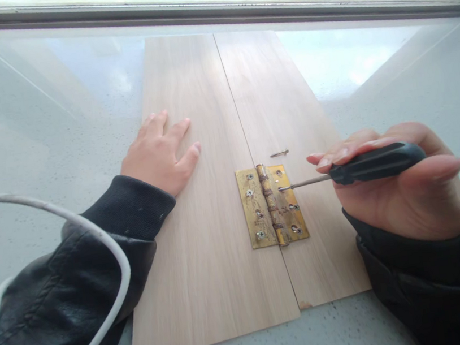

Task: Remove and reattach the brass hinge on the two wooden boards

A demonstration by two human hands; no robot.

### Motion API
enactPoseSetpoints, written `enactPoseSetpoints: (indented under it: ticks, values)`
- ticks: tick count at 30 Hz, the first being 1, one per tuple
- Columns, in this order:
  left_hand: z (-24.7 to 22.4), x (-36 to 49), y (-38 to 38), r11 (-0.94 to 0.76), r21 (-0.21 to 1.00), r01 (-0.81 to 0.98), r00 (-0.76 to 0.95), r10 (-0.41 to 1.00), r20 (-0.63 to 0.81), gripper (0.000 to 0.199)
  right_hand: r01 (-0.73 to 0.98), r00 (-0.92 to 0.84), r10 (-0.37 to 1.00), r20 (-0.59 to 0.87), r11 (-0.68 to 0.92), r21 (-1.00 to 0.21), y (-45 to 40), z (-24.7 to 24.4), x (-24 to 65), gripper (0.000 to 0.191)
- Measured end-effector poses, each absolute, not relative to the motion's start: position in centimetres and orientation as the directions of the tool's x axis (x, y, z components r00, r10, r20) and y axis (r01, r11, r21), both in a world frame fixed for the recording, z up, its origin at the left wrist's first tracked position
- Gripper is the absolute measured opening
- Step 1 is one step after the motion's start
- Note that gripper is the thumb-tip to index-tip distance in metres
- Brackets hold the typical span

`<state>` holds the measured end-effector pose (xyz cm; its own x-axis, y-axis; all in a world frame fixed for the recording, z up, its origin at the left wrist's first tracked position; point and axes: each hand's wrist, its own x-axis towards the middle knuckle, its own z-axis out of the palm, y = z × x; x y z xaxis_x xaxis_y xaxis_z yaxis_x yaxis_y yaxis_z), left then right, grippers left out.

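Note:
My right hand (pixel 403 188) grips the black handle of a screwdriver (pixel 376 163), its fingers wrapped around it. The screwdriver's tip reaches a screw (pixel 282 188) at the right leaf of a worn brass hinge (pixel 275 206). This hinge lies across the seam between a left wooden board (pixel 203 227) and a right wooden board (pixel 325 239). Several other screw heads show in its holes. Flat on the left board rests my left hand (pixel 162 150), fingers spread and holding nothing. A loose screw (pixel 279 153) lies on the right board just above the hinge.
Both boards lie on a pale speckled countertop (pixel 406 85). A dark window frame (pixel 208 18) runs along the back, with buildings outside. A white cable (pixel 120 256) loops over my left sleeve. The right board's near edge has a small chip.

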<state>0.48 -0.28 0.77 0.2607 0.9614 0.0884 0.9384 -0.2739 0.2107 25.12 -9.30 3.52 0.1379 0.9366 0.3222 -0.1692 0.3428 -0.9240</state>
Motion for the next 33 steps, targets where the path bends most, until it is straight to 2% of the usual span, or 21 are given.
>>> enactPoseSetpoints:
  ticks: [5, 9, 13, 16, 20, 24, 28, 31, 33]
  values:
    - [0.8, 0.5, -0.3, -0.278, 0.219, 0.935, 0.263, 0.960, 0.094, 0.055, -0.286, 0.040, 0.976, 0.215, 0.217, -0.933, -8.7, 3.4, 25.3, 0.032]
    - [0.8, 0.5, -0.3, -0.283, 0.216, 0.934, 0.267, 0.958, 0.102, 0.055, -0.343, -0.074, 0.968, 0.238, 0.200, -0.918, -8.2, 3.6, 24.4, 0.049]
    - [0.8, 0.5, -0.3, -0.281, 0.205, 0.937, 0.266, 0.959, 0.100, 0.056, -0.314, -0.043, 0.968, 0.248, 0.222, -0.923, -8.7, 3.9, 23.7, 0.058]
    - [0.7, 0.4, -0.2, -0.284, 0.209, 0.936, 0.269, 0.958, 0.100, 0.057, -0.292, -0.016, 0.972, 0.235, 0.220, -0.931, -9.2, 4.0, 23.7, 0.054]
    - [0.7, 0.4, -0.2, -0.290, 0.229, 0.929, 0.272, 0.956, 0.107, 0.056, -0.269, 0.028, 0.969, 0.245, 0.243, -0.932, -9.1, 3.6, 23.9, 0.038]
    - [0.8, 0.4, -0.3, -0.287, 0.242, 0.927, 0.270, 0.957, 0.102, 0.056, -0.218, 0.198, 0.937, 0.289, 0.330, -0.919, -8.8, 3.3, 24.1, 0.036]
    - [0.8, 0.4, -0.3, -0.291, 0.264, 0.919, 0.272, 0.956, 0.107, 0.054, -0.190, 0.325, 0.913, 0.245, 0.317, -0.929, -8.7, 3.3, 24.2, 0.032]
    - [0.8, 0.4, -0.3, -0.295, 0.270, 0.917, 0.274, 0.955, 0.112, 0.052, -0.204, 0.306, 0.916, 0.260, 0.330, -0.922, -8.6, 3.4, 24.2, 0.029]
    - [0.8, 0.4, -0.3, -0.290, 0.263, 0.920, 0.271, 0.957, 0.106, 0.053, -0.238, 0.201, 0.935, 0.293, 0.336, -0.911, -8.5, 3.4, 24.1, 0.030]
